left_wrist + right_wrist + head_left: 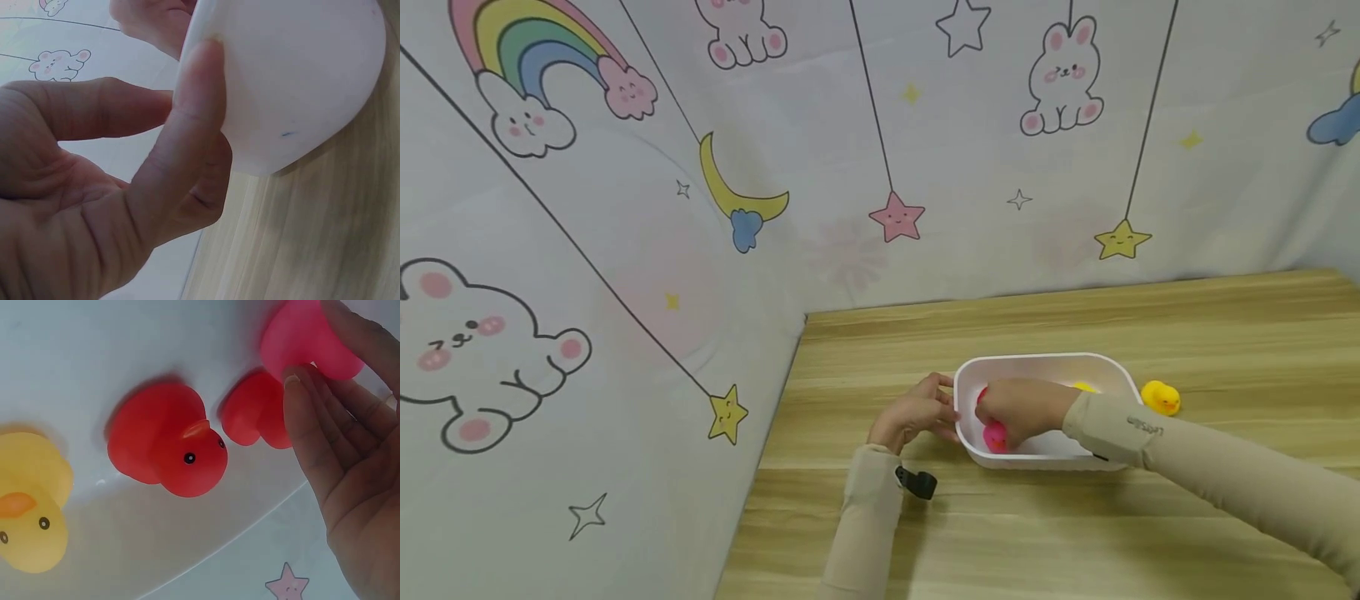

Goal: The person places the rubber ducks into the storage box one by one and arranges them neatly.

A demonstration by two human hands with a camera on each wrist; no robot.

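Inside the smooth white tub (1030,367), the right hand (1026,410) pinches a rounded pink duck (995,437) near a red duck (156,437); the left hand (916,412) bends against the outside, whether gripping I cannot tell. Beyond spread the wood-grained tabletop (865,342) and creased, cartoon-printed fabric (820,150).

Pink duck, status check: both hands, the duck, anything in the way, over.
Left hand touching end of tub. Right hand gripping pink duck, inside tub. Red duck close by, possibly in the way.
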